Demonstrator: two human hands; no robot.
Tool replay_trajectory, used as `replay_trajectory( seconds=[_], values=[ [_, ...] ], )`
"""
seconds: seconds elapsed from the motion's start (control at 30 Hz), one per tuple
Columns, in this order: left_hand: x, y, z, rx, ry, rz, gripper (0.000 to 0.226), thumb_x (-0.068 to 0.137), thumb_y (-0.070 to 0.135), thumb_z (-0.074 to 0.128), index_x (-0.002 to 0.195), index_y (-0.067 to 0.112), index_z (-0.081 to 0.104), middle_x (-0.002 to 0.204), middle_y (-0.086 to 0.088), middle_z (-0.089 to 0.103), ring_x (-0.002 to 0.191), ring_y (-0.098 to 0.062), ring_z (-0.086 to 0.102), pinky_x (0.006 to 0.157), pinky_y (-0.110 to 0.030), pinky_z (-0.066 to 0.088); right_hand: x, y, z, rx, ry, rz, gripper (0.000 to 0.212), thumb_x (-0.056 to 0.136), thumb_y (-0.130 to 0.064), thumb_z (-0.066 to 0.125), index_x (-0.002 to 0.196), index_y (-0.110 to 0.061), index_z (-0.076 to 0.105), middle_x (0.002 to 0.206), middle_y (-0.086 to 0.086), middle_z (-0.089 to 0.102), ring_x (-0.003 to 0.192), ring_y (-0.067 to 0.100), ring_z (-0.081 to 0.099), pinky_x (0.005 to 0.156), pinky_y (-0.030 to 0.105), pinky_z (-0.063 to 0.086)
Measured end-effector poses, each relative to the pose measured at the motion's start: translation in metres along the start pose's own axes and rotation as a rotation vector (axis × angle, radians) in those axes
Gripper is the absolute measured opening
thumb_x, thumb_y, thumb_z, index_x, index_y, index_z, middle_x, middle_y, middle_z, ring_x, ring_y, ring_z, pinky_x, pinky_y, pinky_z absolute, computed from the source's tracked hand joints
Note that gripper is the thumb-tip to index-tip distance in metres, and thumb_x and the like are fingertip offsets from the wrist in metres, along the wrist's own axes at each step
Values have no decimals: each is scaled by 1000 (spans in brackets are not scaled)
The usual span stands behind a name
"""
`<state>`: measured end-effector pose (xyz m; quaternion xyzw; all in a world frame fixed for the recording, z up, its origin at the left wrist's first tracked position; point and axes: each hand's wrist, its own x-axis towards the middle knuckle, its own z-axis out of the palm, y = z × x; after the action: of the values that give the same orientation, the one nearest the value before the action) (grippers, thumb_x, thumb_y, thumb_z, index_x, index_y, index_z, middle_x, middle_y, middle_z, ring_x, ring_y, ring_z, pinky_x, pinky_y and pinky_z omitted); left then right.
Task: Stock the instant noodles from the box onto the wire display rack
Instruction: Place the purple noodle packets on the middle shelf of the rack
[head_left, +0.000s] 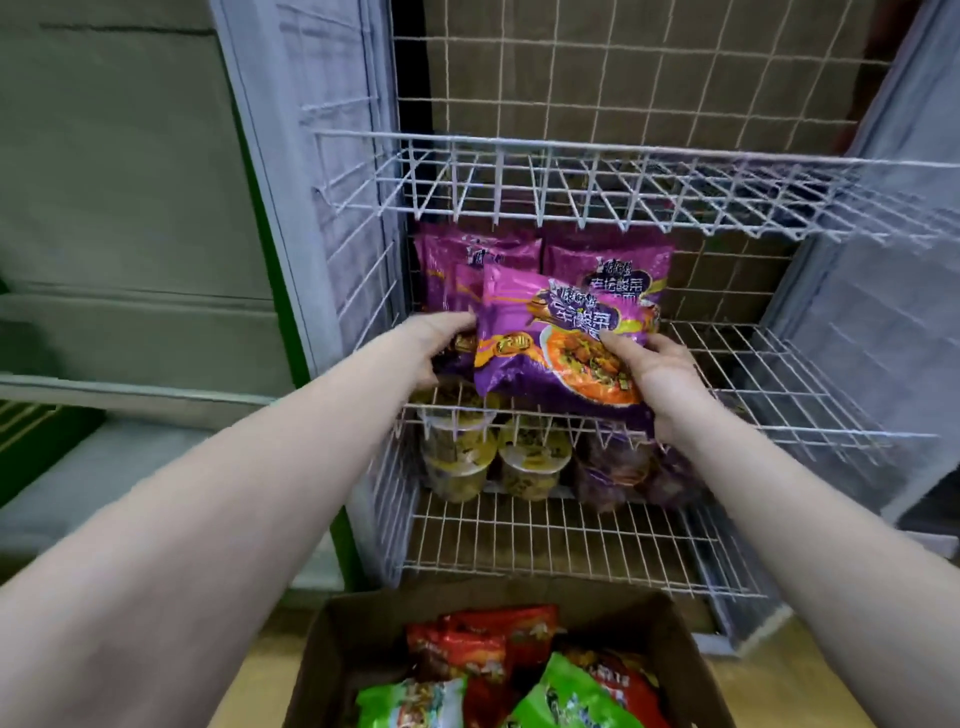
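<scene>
Both hands were clamped on the glossy purple plastic noodle packet (550, 348), left hand (441, 345) at its left edge, right hand (657, 374) at its right, long axis lying across the white wire display rack (779, 374), just in front of the upright purple packets (608, 260) on its middle shelf.

purple noodle pack (556, 358): tilted, front of wire rack (571, 142) middle shelf | cardboard box (353, 639): open

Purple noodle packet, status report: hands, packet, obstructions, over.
Left hand and right hand both grip the purple plastic noodle packet. Packet tilted at front edge of the white wire middle shelf. More purple packets upright behind it; bare shelf to the right.
</scene>
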<state>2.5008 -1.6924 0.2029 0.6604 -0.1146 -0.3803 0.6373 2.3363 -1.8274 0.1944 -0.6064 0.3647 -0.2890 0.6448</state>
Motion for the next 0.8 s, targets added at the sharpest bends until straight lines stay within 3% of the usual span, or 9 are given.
replay_trajectory(
  seconds=[0.07, 0.17, 0.27, 0.33, 0.4, 0.43, 0.5, 0.63, 0.8],
  values=[
    [-3, -2, -7, -31, 52, 39, 16, 89, 13, 61, 74, 9, 57, 44, -3, 63, 36, -13, 60, 36, -24, 50, 5, -1, -6, 11, -5, 14, 57, 78, -27, 75, 126, -11, 48, 106, 11, 63, 97, 30, 64, 93, 49, 50],
    [-6, -1, -14, -63, 80, 80, 8, 83, 10, 68, 82, 7, 61, 50, -4, 66, 40, -14, 63, 41, -28, 54, 17, -6, -13, 66, 22, 9, 37, 77, -19, 75, 108, -9, 58, 82, 7, 64, 68, 21, 64, 81, 46, 54],
    [0, 1, -23, -112, 178, 159, 8, 82, 3, 68, 82, 6, 61, 46, -2, 64, 37, -12, 61, 36, -27, 51, 30, -3, -21, 113, 73, -32, 19, 79, -18, 74, 87, -16, 57, 82, 7, 64, 54, 11, 62, 75, 43, 55],
    [9, 1, -29, -143, 216, 199, 24, 80, 5, 71, 102, 1, 63, 60, -6, 69, 48, -16, 65, 45, -31, 55, 39, 2, -27, 146, 131, -66, 19, 81, -15, 72, 89, -17, 55, 86, 8, 64, 60, 11, 63, 78, 41, 54],
    [14, 2, -31, -150, 236, 203, 48, 77, 8, 74, 120, 2, 55, 86, -14, 70, 64, -22, 67, 54, -37, 58, 43, 6, -31, 170, 174, -91, 35, 81, -13, 71, 111, -11, 54, 99, 11, 63, 79, 18, 65, 88, 43, 51],
    [18, 3, -31, -144, 240, 199, 54, 77, 8, 75, 125, 2, 52, 94, -16, 68, 70, -24, 66, 54, -38, 58, 43, 7, -32, 189, 190, -94, 50, 81, -12, 71, 125, -9, 47, 108, 11, 61, 91, 23, 63, 93, 44, 49],
    [23, 6, -28, -123, 234, 202, 52, 79, 4, 72, 126, 2, 50, 90, -15, 66, 69, -25, 64, 46, -37, 56, 44, 9, -34, 230, 211, -111, 62, 83, -9, 69, 136, -6, 38, 115, 11, 57, 99, 24, 59, 95, 42, 48],
    [35, 9, -21, -58, 201, 231, 36, 82, -3, 66, 115, 6, 56, 71, -6, 66, 59, -21, 63, 43, -30, 54, 55, 17, -38, 261, 239, -158, 54, 84, -8, 68, 132, -9, 43, 105, 5, 59, 87, 17, 60, 92, 40, 48],
    [57, 9, -25, -55, 205, 247, 36, 83, -1, 65, 117, 3, 56, 93, -14, 66, 77, -28, 62, 71, -39, 53, 63, 24, -37, 274, 280, -203, 42, 84, -9, 68, 117, -18, 45, 106, 6, 59, 100, 24, 58, 104, 50, 42]
  ],
)
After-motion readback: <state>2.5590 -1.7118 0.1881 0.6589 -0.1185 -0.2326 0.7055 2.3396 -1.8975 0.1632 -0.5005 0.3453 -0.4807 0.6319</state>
